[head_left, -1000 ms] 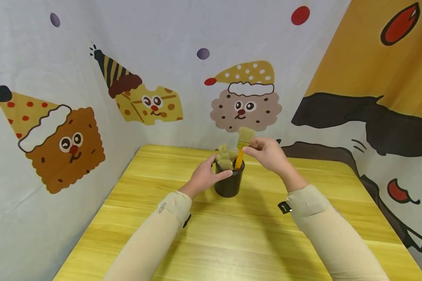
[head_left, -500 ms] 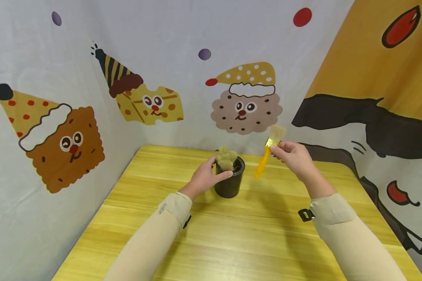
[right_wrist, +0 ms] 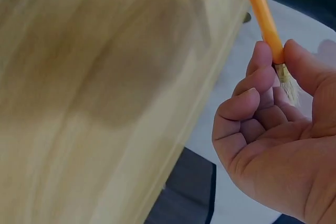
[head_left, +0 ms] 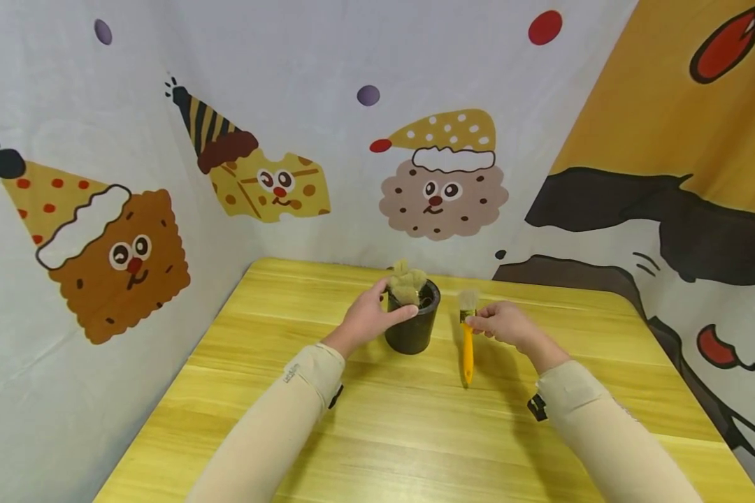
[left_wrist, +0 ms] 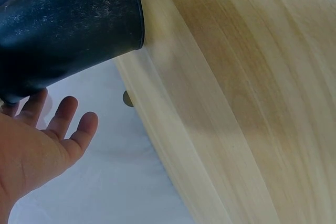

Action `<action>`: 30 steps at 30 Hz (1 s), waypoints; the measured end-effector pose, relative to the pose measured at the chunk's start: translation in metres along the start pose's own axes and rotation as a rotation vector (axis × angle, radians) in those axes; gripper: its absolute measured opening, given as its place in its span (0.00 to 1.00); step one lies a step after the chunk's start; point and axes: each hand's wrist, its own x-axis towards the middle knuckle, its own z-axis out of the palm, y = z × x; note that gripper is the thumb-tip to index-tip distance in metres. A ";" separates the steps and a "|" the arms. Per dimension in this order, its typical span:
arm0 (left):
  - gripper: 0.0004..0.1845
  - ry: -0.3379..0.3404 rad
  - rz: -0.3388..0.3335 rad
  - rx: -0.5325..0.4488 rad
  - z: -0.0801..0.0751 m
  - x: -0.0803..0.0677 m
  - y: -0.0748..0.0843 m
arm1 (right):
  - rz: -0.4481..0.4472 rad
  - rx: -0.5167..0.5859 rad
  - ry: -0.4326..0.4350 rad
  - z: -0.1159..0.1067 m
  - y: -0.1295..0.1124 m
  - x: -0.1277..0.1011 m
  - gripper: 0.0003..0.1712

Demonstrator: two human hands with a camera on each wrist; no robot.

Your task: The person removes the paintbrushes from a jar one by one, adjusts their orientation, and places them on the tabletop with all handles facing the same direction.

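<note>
A paintbrush (head_left: 468, 349) with an orange handle and pale bristles hangs over the table, bristles pointing away. My right hand (head_left: 506, 325) pinches it near its metal band between thumb and fingers; the right wrist view shows the orange handle (right_wrist: 261, 14) at the fingertips. To the left stands a black cup (head_left: 410, 332) with several pale bristle heads (head_left: 407, 283) poking out of its top. Holding the cup near its rim is my left hand (head_left: 368, 314), thumb in front and fingers at the far left side. In the left wrist view the outer fingers (left_wrist: 63, 116) stand off the cup.
The wood-grain table (head_left: 377, 433) runs back to a white cloth wall printed with cartoon food, including a cheese wedge (head_left: 270, 185). A patterned cloth also rises along the right edge.
My right hand has lifted the paintbrush out of the cup, carried it right and lowered it toward the table. My left hand has stayed at the cup.
</note>
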 end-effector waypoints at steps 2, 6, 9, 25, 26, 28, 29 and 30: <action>0.57 0.001 -0.004 0.001 0.000 0.000 0.000 | 0.012 0.006 -0.008 0.006 0.000 0.002 0.19; 0.57 -0.004 -0.004 0.000 0.000 0.000 0.001 | 0.024 0.027 -0.021 0.019 0.001 0.006 0.18; 0.57 -0.007 0.005 -0.004 0.000 0.000 0.000 | 0.024 0.033 -0.023 0.028 0.004 0.009 0.19; 0.57 0.002 -0.010 0.002 0.002 0.001 0.002 | 0.109 -0.053 -0.012 0.048 0.013 0.018 0.19; 0.57 0.004 -0.012 0.002 0.001 0.001 0.002 | 0.110 -0.054 -0.010 0.049 0.013 0.018 0.19; 0.57 0.005 -0.010 0.002 0.001 0.001 0.001 | 0.114 -0.056 -0.003 0.049 0.014 0.018 0.19; 0.56 0.005 -0.008 0.003 0.001 0.001 0.001 | 0.117 -0.058 0.002 0.049 0.014 0.019 0.19; 0.56 0.005 -0.005 0.006 0.001 0.001 0.000 | 0.119 -0.060 0.006 0.050 0.014 0.019 0.19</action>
